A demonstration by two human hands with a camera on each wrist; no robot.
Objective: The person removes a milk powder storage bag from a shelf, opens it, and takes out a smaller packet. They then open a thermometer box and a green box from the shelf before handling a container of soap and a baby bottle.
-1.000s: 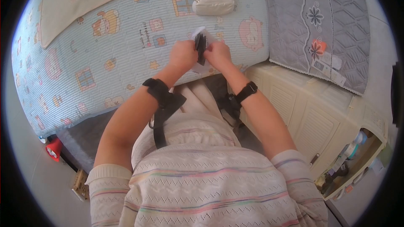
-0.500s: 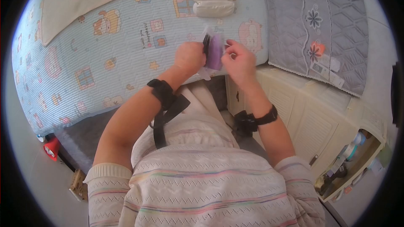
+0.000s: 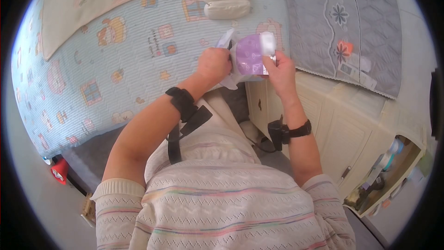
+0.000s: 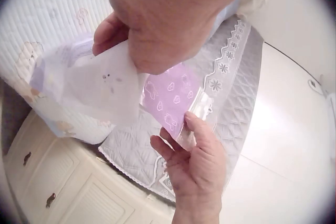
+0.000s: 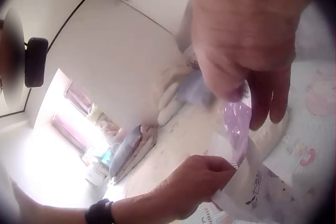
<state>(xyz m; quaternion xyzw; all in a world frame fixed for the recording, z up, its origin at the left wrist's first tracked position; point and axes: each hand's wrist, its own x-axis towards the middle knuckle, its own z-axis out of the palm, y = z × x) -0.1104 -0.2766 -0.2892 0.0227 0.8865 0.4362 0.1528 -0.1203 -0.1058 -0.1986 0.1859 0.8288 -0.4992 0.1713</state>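
My right hand (image 3: 283, 71) pinches a purple packet (image 4: 170, 95) with white rabbit-like prints by its clear outer edge, thumb on top. My left hand (image 3: 215, 65) grips a whitish plastic bag (image 4: 100, 85) printed with a small mark, right beside the packet. In the right wrist view the packet spans the short distance between the right hand (image 5: 247, 40) and the left hand (image 5: 191, 184), and the bag (image 5: 257, 195) hangs below. The left fingers hide the packet's near end. A sliver of something black shows by the left fingertips in the head view.
Beneath the hands lies a pale blue patterned bed mat (image 3: 134, 74). Two cream cloth rolls (image 3: 226, 1) rest beyond them. To the right are a grey quilted cover (image 3: 370, 32) with an orange item (image 3: 344, 47) on it, and a cream cabinet (image 3: 323, 111).
My right hand has moved right and drawn out the purple packet, which now shows broad and flat. The black item at the left hand is mostly hidden. The left hand has shifted slightly.
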